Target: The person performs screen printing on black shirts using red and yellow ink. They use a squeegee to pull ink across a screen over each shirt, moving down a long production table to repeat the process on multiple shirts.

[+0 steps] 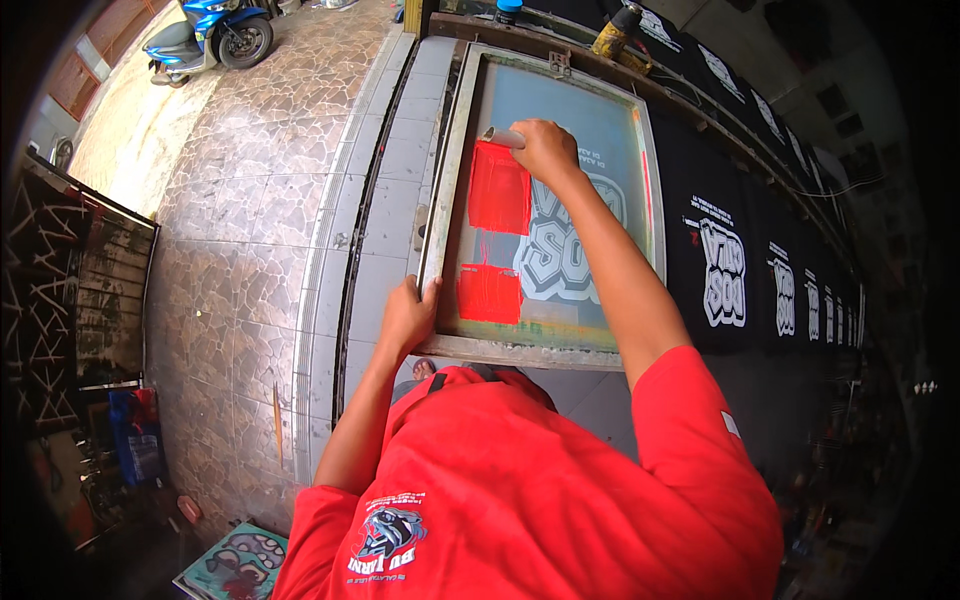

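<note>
Red, wet-looking ink [498,190] lies in two rectangular patches along the left of a blue-grey mesh screen [540,95], set in a worn, pale rectangular frame [530,353] in front of the person. At the upper patch's far edge is a greyish bar-shaped squeegee [500,138], the right hand [546,150] closed around it. The left hand [408,315] touches the frame's near-left rail; whether its fingers clamp it, I cannot tell. Rightward run black fabric pieces [690,180] with white lettering; beyond the frame stands a yellow-and-black bottle [615,32].
</note>
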`<control>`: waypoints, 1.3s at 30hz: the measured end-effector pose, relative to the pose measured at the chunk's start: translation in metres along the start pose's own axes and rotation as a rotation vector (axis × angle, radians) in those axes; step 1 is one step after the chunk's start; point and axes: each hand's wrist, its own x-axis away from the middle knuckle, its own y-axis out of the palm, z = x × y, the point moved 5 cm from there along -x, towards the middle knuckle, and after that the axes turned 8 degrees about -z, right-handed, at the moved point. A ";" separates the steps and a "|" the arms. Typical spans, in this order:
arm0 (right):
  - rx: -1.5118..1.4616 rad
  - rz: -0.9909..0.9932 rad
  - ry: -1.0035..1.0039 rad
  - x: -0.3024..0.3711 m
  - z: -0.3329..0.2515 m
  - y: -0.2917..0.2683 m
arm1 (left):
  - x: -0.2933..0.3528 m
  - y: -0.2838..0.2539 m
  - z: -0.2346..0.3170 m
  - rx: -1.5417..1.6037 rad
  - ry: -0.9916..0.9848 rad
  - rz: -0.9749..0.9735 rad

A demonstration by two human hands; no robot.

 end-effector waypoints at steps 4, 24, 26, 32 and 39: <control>0.007 0.019 -0.014 0.001 -0.002 0.030 | 0.002 -0.002 0.001 0.012 -0.014 0.010; -0.061 -0.129 0.005 0.039 -0.035 -0.011 | 0.001 -0.003 -0.001 0.055 -0.065 -0.022; -0.113 -0.108 -0.035 0.078 -0.052 0.003 | 0.001 -0.004 0.002 0.065 -0.080 -0.034; -0.048 0.096 -0.070 0.086 -0.045 0.037 | 0.005 -0.001 -0.002 0.065 -0.088 -0.041; 0.067 -0.209 0.058 -0.036 0.004 0.002 | 0.006 -0.003 0.000 0.036 -0.063 -0.018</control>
